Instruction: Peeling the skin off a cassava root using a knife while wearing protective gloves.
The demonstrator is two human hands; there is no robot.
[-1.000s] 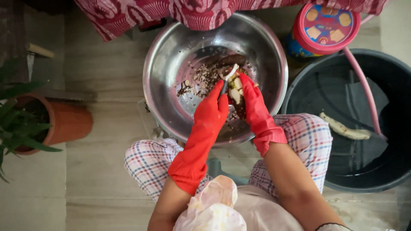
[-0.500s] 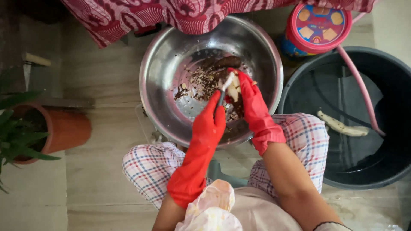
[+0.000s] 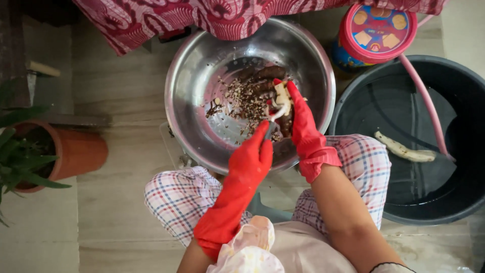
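Observation:
Both my hands wear red rubber gloves over a large steel bowl. My right hand grips a partly peeled root vegetable, pale where the brown skin is off. My left hand is closed on a peeler, whose white head touches the vegetable's lower part. Brown peelings and an unpeeled dark root lie in the bowl's bottom.
A dark tub of water at right holds a peeled pale root and a pink hose. A round tin with a pink lid stands behind it. A terracotta plant pot lies at left. Patterned red cloth hangs above the bowl.
My left hand has drawn the peeler down and back toward me along the vegetable. My right hand has shifted slightly, holding the vegetable more upright.

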